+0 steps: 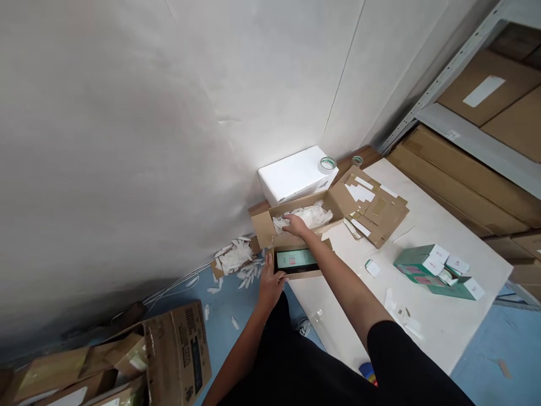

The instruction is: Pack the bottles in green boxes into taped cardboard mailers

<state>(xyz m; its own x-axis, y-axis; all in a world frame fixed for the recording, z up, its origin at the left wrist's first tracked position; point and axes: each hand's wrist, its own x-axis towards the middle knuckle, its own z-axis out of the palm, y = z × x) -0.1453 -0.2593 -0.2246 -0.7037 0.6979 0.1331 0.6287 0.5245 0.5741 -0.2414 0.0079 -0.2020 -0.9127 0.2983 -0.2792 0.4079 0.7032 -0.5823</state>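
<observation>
My left hand point(271, 280) holds the left end of a small open cardboard box point(302, 275), with fingers along its wall and thumb near the rim. Inside that box lies a pale green printed package point(296, 257) against a dark interior. Just behind stands a longer open cardboard box point(265, 228), its end flaps spread. My right hand point(296, 225) reaches into it, its fingers closed on white packing material point(315, 216). Its fingertips are partly hidden in that material.
A white box point(296, 173) with a tape roll point(328, 163) on top stands by the wall. Flattened cardboard point(382, 217) and green cartons point(422, 262) lie on the white table point(350, 304). Scattered white packing pieces point(249, 273) and a large carton point(177, 349) are on the floor.
</observation>
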